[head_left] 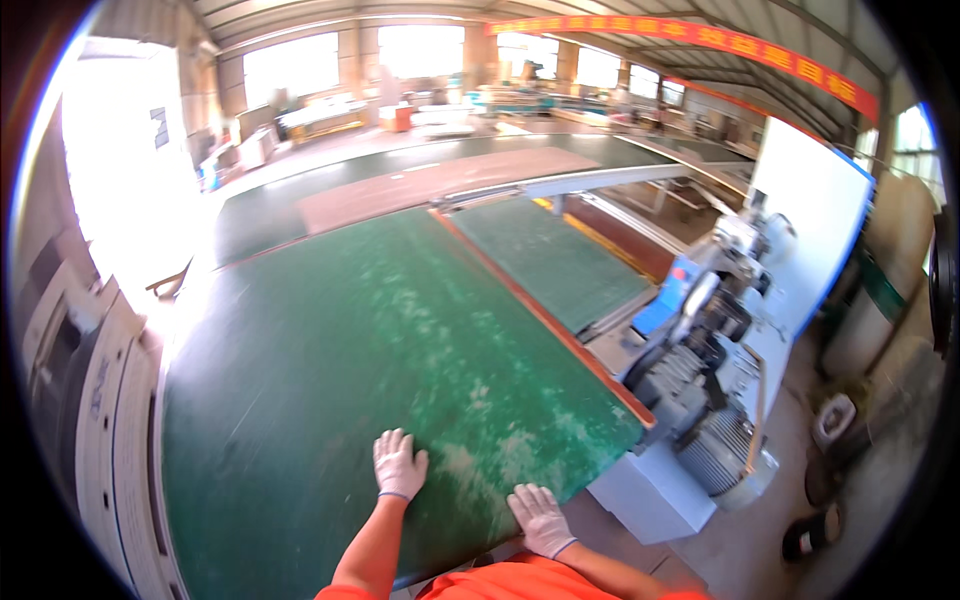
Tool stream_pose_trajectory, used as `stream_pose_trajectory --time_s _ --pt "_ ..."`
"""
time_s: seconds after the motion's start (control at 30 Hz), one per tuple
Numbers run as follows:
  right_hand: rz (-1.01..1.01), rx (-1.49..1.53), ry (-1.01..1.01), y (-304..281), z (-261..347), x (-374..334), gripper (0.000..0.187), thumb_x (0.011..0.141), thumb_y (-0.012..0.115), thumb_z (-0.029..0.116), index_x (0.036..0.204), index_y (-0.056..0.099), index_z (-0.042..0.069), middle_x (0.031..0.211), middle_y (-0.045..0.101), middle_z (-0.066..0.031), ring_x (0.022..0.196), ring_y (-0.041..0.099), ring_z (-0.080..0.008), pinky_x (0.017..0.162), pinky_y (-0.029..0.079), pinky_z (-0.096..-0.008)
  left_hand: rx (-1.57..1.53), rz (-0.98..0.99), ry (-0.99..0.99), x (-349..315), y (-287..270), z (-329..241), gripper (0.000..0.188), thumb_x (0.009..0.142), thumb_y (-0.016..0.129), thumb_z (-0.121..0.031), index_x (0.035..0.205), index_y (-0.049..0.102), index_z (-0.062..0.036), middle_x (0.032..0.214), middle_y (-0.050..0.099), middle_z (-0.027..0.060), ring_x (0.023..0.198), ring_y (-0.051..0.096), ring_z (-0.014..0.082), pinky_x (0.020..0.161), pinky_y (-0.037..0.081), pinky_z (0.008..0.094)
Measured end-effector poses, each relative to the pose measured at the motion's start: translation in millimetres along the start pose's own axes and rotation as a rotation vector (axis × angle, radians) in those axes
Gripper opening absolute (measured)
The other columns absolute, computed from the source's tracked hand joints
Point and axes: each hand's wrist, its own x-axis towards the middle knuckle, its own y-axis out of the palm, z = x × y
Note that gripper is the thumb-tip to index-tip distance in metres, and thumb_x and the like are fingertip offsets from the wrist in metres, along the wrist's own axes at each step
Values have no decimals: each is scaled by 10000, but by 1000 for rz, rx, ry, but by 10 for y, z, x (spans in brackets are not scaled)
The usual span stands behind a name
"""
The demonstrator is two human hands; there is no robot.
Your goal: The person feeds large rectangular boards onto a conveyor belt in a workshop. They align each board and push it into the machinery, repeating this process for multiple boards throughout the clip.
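Observation:
Both my hands wear white gloves and rest on a wide green table (300,370) whose surface is scuffed and dusty. My left hand (398,466) lies flat with the fingers pointing away from me and the thumb out to the right. Closer to the table's near right edge, my right hand (540,518) is spread flat, its fingers pointing up and left. Neither one holds anything. A reddish-brown strip (530,310) runs along the table's right side, well beyond my hands.
To the right stands a machine (700,370) with motors, a blue part and a tall white panel (810,220). A smaller green surface (550,255) adjoins the strip. A long brown board (450,178) lies across the far end. Pale cabinets (110,430) line the left.

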Motion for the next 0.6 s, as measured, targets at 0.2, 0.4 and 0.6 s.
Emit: stream_pose_trajectory --time_s 0.2,0.4,0.6 --pt "-44 -35 1 52 125 48 938 697 933 404 1494 592 45 1574 553 -206 1487 498 -428 1266 360 -588 26 8 -1 55 -42 141 528 944 736 -363 1339 720 -13 1528 623 214 1496 498 448 1305 318 589" --pt "-53 -42 -8 137 128 8 995 665 955 451 1500 587 52 1576 552 -202 1485 501 -423 1265 360 -585 22 2 -24 13 -24 193 527 944 735 -358 1343 720 -13 1521 629 210 1496 500 444 1307 315 588" --pt "-57 -27 0 185 152 -5 1028 641 970 446 1510 577 63 1591 538 -191 1494 493 -415 1269 354 -579 15 -33 3 8 -26 231 517 938 738 -340 1331 724 -4 1510 633 213 1487 507 445 1304 321 590"
